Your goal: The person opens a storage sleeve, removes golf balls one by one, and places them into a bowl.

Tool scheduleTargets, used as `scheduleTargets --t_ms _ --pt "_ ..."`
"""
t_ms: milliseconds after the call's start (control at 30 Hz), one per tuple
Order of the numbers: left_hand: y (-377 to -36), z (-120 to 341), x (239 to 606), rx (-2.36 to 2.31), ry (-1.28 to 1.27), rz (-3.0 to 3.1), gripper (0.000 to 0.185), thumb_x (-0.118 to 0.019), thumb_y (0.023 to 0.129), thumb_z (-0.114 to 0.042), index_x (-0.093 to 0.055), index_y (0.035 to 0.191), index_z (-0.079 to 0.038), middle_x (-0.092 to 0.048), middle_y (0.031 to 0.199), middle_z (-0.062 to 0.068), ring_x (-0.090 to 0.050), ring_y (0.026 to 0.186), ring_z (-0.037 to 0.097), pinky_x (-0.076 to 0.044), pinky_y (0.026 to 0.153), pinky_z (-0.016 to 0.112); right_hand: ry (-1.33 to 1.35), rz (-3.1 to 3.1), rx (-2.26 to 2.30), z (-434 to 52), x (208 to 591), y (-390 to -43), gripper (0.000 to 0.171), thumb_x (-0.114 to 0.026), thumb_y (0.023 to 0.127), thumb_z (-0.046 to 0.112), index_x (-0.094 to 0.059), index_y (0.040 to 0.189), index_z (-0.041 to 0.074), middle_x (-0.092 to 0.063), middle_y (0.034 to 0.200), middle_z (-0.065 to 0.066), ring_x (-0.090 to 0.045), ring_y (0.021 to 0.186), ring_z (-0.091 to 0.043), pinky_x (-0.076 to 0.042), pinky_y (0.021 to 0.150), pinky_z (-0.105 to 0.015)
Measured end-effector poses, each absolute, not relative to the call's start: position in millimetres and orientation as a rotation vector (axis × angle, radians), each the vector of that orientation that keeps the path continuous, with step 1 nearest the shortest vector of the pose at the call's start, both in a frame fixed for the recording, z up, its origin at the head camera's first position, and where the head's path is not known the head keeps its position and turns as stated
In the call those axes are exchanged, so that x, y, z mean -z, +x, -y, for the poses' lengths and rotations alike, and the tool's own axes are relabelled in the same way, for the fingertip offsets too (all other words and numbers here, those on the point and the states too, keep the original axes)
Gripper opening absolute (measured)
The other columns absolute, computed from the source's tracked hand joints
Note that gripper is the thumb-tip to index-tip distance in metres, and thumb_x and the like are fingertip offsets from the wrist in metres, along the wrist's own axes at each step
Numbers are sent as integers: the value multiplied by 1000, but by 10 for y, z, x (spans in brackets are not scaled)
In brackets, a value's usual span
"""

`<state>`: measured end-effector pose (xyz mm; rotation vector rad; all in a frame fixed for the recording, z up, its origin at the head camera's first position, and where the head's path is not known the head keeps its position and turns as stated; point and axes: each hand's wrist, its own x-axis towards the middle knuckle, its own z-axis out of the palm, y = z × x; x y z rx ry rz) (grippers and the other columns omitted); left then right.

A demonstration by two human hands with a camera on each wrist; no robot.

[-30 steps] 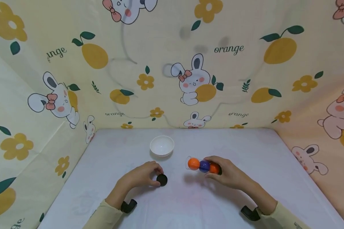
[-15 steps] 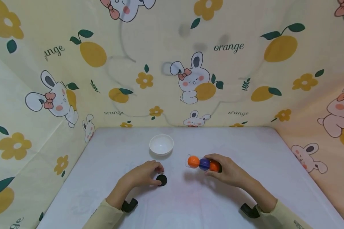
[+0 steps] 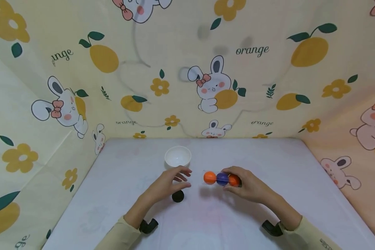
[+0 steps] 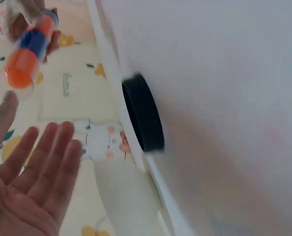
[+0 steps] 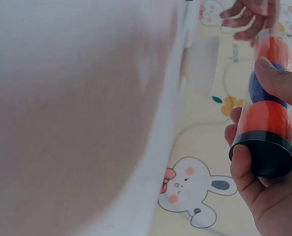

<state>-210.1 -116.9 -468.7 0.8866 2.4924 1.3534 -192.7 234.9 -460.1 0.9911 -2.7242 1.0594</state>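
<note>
1. Right hand (image 3: 253, 187) grips a clear tube (image 3: 221, 178) w/ 3 balls in it: orange, purple, orange. Fingers and thumb curl round the capped end; tube lies sideways above the table (image 3: 300, 180), open end pointing at the left hand. Right wrist view: black base cap under the palm, thumb across the purple ball.
2. Left hand (image 3: 170, 182) is off the black lid (image 3: 177, 196) now. 0.5 s ago its fingertips sat on the lid; now fingers are spread and relaxed, holding nothing, palm turned toward the tube's mouth. Left wrist view confirms: open palm, tube mouth just beyond the fingers (image 4: 43, 152).
3. Lid lies flat on the table, just below the left hand, untouched.
4. White bowl (image 3: 177, 156) sits nearer the back edge, just behind the left hand.
5. Reading: lid set down, free hand moving to the tube's open end; balls not out yet.
</note>
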Motion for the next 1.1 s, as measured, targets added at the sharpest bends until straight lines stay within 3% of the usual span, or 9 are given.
scheduleTargets --t_ms 400,767,1100 --pt "-2050 899 4622 -1432 868 -2476 47 -81 99 -26 -63 140 -10 -72 130 11 -73 109 18 -59 103 47 964 2793 -1012 -2316 4578 -1945 53 -88 92 29 -66 138 15 -71 126 1 -66 106 -13 -61 94 -35" --pt "-2036 832 4627 -1437 806 -2530 44 -82 98 -28 -64 136 -14 -73 124 -1 -72 104 10 -61 100 43 919 2834 -962 -2284 4536 -1966 55 -89 91 31 -66 139 18 -70 132 0 -67 112 -17 -61 98 -40" --pt "-2040 830 4588 -1462 843 -2501 45 -82 98 -27 -63 137 -14 -73 129 9 -73 104 12 -62 98 44 923 2825 -926 -2271 4486 -1973 55 -89 91 28 -66 139 15 -71 132 -2 -68 115 -19 -61 100 -44"
